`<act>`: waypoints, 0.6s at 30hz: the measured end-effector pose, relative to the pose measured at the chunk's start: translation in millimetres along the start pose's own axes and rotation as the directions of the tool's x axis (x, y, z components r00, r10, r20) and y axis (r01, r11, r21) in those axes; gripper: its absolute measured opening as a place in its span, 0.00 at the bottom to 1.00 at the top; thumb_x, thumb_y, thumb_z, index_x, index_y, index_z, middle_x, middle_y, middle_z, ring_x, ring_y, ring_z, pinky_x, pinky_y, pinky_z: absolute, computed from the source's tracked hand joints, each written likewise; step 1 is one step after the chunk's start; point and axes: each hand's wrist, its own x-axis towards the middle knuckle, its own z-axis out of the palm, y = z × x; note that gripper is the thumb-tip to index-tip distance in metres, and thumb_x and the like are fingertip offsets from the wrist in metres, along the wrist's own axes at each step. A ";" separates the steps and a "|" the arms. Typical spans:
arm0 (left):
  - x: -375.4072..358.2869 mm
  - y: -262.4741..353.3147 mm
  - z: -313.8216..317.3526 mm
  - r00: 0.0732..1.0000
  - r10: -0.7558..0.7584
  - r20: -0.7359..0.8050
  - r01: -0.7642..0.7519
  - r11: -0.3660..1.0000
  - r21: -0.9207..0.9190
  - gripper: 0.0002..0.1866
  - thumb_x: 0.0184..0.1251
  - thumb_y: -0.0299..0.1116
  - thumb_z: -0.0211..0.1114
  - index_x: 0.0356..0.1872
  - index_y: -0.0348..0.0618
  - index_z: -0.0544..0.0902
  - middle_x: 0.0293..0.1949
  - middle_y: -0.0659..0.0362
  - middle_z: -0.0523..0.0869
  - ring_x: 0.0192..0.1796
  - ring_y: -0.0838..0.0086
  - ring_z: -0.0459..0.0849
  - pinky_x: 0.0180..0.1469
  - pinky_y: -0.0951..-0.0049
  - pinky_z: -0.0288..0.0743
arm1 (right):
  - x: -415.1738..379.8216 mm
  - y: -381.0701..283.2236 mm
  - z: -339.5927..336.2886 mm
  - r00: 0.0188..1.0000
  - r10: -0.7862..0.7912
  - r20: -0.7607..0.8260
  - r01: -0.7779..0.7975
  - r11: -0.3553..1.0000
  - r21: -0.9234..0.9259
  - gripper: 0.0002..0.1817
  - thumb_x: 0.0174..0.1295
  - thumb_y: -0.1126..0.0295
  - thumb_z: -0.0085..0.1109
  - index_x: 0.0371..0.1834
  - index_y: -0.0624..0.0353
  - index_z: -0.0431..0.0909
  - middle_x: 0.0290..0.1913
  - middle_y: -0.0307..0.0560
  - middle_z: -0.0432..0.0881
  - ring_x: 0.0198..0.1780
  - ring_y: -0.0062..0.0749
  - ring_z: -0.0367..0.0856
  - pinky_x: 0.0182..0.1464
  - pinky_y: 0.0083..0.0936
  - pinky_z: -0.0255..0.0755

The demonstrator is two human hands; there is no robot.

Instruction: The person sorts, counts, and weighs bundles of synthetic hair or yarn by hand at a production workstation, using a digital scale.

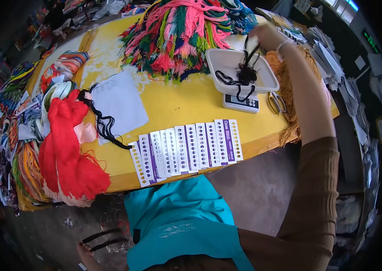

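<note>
- The right hand [263, 37] looks closed on black thread [246, 74], which hangs into the white tray [267, 82] below it.
- The left hand [84, 249], low down, pinches black strings [100, 235].
- The thread looks soft, light and easy to tangle; pinch a whole bunch near its top.
- Below the right hand are scissors [270, 102] and a scale [238, 105]; left of it, a yarn pile [177, 36]. The white tray's rim could snag loops.
</note>
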 end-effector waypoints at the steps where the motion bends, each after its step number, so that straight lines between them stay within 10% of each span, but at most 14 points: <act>1: 3.6 -2.8 9.2 0.999 0.003 0.036 -0.005 0.999 0.043 0.15 0.71 0.44 0.55 0.22 0.56 0.69 0.11 0.73 0.59 0.11 0.84 0.53 0.12 0.81 0.44 | 1.2 -49.1 -14.5 0.718 0.489 0.496 -0.683 0.632 0.366 0.08 0.58 0.73 0.58 0.38 0.61 0.84 0.35 0.49 0.86 0.35 0.37 0.85 0.42 0.30 0.79; 4: 4.0 -11.4 35.2 0.989 -0.039 0.144 0.033 0.998 0.045 0.14 0.71 0.44 0.55 0.24 0.55 0.71 0.12 0.72 0.58 0.12 0.84 0.53 0.12 0.80 0.43 | -22.6 -128.1 -29.2 0.730 0.593 0.340 -0.646 0.761 0.061 0.12 0.59 0.60 0.55 0.35 0.54 0.84 0.35 0.52 0.84 0.40 0.50 0.83 0.41 0.42 0.77; 9: -4.7 -24.1 75.0 0.950 -0.073 0.303 0.050 0.995 0.084 0.14 0.73 0.44 0.55 0.25 0.53 0.72 0.13 0.71 0.58 0.13 0.84 0.52 0.14 0.80 0.42 | -64.8 -186.7 -21.8 0.779 0.627 0.000 -0.573 0.712 0.406 0.10 0.61 0.61 0.59 0.32 0.54 0.83 0.35 0.46 0.81 0.35 0.46 0.81 0.37 0.39 0.74; 18: -51.1 -26.9 145.1 0.878 -0.065 0.475 0.047 0.998 0.050 0.14 0.73 0.44 0.57 0.26 0.53 0.73 0.12 0.72 0.56 0.12 0.84 0.50 0.13 0.80 0.41 | -103.7 -233.5 -33.1 0.742 0.670 0.012 -0.614 0.672 0.413 0.09 0.55 0.70 0.63 0.40 0.54 0.84 0.51 0.38 0.81 0.40 0.40 0.83 0.41 0.32 0.76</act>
